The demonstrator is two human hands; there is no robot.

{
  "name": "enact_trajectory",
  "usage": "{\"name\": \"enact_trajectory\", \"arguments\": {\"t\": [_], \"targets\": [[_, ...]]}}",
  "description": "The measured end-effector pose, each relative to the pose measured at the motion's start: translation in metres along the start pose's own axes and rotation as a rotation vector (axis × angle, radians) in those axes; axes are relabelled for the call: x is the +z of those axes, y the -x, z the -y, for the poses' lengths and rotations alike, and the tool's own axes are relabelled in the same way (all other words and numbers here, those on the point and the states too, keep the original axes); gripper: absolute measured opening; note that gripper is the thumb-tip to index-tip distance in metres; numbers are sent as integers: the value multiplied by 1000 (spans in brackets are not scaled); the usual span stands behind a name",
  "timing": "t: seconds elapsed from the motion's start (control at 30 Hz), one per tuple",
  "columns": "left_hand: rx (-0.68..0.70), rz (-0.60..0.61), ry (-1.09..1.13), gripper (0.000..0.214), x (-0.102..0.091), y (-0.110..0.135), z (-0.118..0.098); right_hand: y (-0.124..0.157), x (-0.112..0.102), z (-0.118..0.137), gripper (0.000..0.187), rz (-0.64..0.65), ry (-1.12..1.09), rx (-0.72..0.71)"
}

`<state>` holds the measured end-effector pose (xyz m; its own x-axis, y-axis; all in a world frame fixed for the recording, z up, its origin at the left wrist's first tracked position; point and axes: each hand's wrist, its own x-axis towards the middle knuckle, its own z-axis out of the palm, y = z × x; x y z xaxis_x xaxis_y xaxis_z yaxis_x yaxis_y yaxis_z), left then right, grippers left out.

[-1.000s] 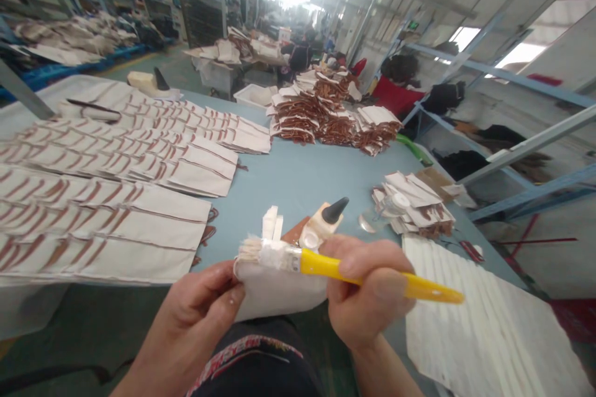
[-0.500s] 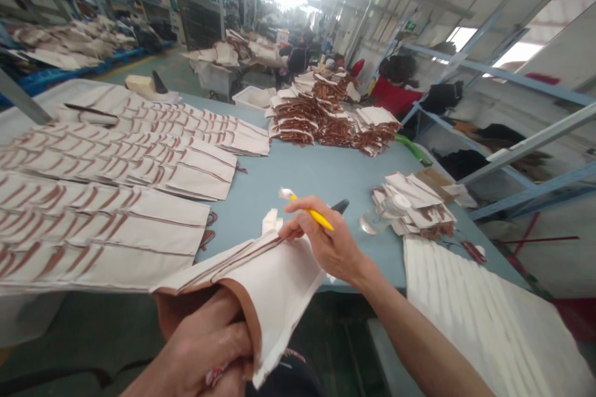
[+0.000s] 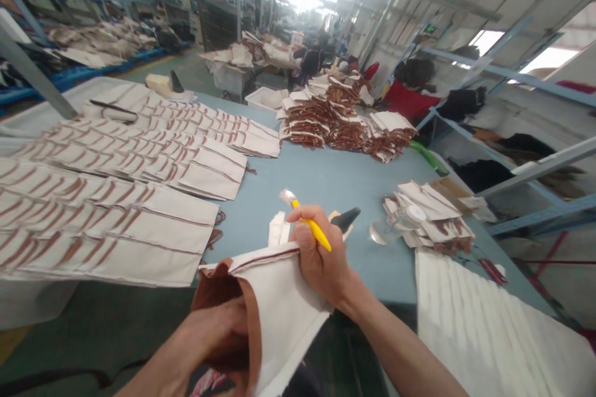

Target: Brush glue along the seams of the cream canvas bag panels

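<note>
My left hand [image 3: 218, 335] is low in the view, its fingers closed on the near end of a cream fabric piece with brown lining [image 3: 274, 304]. My right hand [image 3: 319, 257] grips the far edge of that same piece and also holds a yellow-handled brush [image 3: 307, 220], bristles pointing up and away. The piece hangs between both hands over the table's front edge. Just behind my right hand stands a glue bottle with a black nozzle [image 3: 345, 218].
Rows of overlapped cream-and-brown pieces [image 3: 116, 198] cover the left of the blue table [image 3: 321, 180]. Stacks of pieces [image 3: 344, 121] stand at the far side, a smaller pile [image 3: 428, 220] at the right. White sheets [image 3: 475, 316] lie at the near right. Other people work farther back.
The brush, earlier held across the piece near my lap, was swung up and away. My right hand reached out and took the piece's far edge; my left shifted to the near end.
</note>
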<state>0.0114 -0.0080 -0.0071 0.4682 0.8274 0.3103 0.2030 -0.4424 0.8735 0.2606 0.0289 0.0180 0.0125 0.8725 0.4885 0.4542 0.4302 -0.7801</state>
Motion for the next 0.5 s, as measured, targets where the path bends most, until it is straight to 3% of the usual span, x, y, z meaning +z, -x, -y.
{"name": "enact_trajectory", "arguments": {"t": [0.1, 0.23, 0.37, 0.5], "targets": [[-216, 54, 158, 51, -19, -4, -10, -4, 1, 7, 20, -7, 110, -127], [-474, 45, 284, 46, -19, -29, -25, -8, 6, 1, 17, -20, 184, -284], [-613, -53, 330, 42, -7, -44, -35, -13, -4, 1, 28, -126, -10, -243], [-672, -60, 425, 41, -6, -46, -36, -16, -24, 33, 38, -309, -344, -112]]}}
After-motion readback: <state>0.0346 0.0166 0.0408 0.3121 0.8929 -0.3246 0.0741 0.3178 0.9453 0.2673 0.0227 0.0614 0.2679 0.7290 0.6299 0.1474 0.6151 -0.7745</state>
